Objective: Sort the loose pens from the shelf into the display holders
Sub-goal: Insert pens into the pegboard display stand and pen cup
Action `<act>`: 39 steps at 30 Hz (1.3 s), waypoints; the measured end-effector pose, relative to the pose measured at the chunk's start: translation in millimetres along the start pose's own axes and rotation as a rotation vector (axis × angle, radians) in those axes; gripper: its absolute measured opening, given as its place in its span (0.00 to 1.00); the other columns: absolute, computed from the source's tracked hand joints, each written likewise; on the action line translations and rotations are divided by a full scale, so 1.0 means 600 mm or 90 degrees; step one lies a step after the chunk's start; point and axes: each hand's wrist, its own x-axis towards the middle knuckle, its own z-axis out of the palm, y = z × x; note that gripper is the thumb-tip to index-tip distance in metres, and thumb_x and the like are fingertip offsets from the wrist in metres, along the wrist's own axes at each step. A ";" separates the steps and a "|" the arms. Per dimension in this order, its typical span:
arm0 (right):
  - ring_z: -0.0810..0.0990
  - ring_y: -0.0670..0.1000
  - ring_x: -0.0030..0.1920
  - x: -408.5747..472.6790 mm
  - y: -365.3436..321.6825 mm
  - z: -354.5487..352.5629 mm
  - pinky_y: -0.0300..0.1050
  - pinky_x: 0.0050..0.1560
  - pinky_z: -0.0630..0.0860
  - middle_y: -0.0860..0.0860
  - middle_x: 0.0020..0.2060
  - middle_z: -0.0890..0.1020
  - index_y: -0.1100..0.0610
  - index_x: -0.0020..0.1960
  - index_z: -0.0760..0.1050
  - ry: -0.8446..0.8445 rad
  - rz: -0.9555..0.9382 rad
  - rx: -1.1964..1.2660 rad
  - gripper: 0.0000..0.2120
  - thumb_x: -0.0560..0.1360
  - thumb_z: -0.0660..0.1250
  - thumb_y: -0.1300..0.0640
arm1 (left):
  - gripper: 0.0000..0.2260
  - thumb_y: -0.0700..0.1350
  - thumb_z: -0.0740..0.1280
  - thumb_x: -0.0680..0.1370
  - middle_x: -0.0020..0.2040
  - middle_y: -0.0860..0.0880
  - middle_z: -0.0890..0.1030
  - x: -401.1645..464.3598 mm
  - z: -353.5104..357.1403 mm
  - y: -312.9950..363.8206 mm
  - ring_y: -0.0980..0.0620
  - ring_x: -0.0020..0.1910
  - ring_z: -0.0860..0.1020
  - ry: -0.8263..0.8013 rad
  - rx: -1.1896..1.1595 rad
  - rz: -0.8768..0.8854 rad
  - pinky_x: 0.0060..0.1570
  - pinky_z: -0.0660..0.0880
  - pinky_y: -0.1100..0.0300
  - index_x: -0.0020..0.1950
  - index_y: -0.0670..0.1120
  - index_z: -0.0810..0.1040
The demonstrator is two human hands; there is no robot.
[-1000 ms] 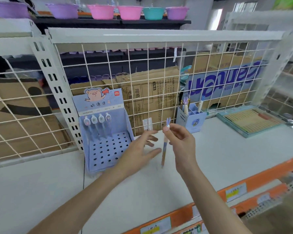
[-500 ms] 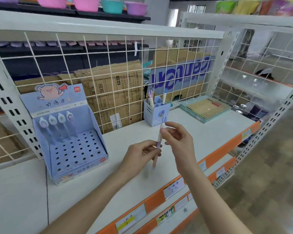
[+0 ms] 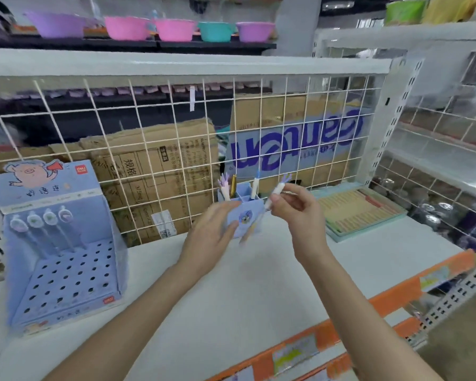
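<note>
pale blue cardboard everywhere on this white shelf (image 3: 231, 298). the right hand (image 3: 300, 215) is pinching a pen (image 3: 275, 193) between thumb and fingertips, near its white top end with a little purple tuft sticking up. the pen slants down and left, and its lower half is blurry, so can't say exactly where the tip ends, but it hangs right in front of the small blue holder (image 3: 245, 213). the left hand (image 3: 212, 237) is spread out with relaxed fingers, holding nothing, its fingertips right at the left side of that holder; can't tell if they actually touch it.

the holder sits at the back of the shelf against the wire grid (image 3: 176, 133) and already has a few pens (image 3: 226, 188) standing in its compartments, one with a purple top, one goldish, one white.

over on the left there's a bigger display stand (image 3: 63, 270) with a pig drawing on its header, a sloped panel full of holes, and four pens with round fuzzy-looking tops in the back row.

to the right of the holder lies a flat teal tray (image 3: 363, 213) of tan sticks or pencils, too blurry to say which. cardboard boxes (image 3: 160, 174) sit behind the grid, and coloured bowls (image 3: 173, 30) line a dark shelf up top.
</note>
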 end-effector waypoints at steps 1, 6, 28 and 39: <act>0.80 0.52 0.42 0.022 0.000 -0.011 0.44 0.44 0.79 0.59 0.42 0.82 0.64 0.52 0.77 0.007 -0.006 0.008 0.08 0.73 0.68 0.66 | 0.21 0.54 0.54 0.78 0.66 0.50 0.72 0.011 0.010 -0.002 0.53 0.64 0.70 0.016 0.035 0.001 0.62 0.67 0.58 0.67 0.48 0.71; 0.81 0.51 0.40 0.107 -0.013 -0.035 0.41 0.42 0.79 0.56 0.39 0.82 0.61 0.48 0.75 0.002 -0.024 0.066 0.05 0.74 0.67 0.67 | 0.20 0.40 0.61 0.75 0.68 0.48 0.72 0.044 0.049 -0.005 0.53 0.62 0.68 0.027 0.165 0.028 0.57 0.58 0.66 0.67 0.47 0.71; 0.80 0.47 0.46 0.157 0.096 -0.010 0.33 0.47 0.76 0.49 0.46 0.81 0.56 0.52 0.77 -0.182 -0.010 -0.146 0.09 0.76 0.64 0.67 | 0.30 0.33 0.61 0.71 0.73 0.48 0.66 0.029 0.095 -0.019 0.51 0.71 0.60 -0.026 0.266 -0.051 0.70 0.50 0.58 0.74 0.44 0.62; 0.75 0.45 0.47 0.120 0.117 0.018 0.29 0.46 0.70 0.44 0.46 0.78 0.54 0.55 0.74 -0.141 -0.043 -0.218 0.11 0.74 0.67 0.63 | 0.32 0.39 0.60 0.78 0.76 0.56 0.47 -0.007 0.076 0.003 0.56 0.75 0.49 -0.075 0.199 -0.134 0.74 0.43 0.57 0.75 0.53 0.47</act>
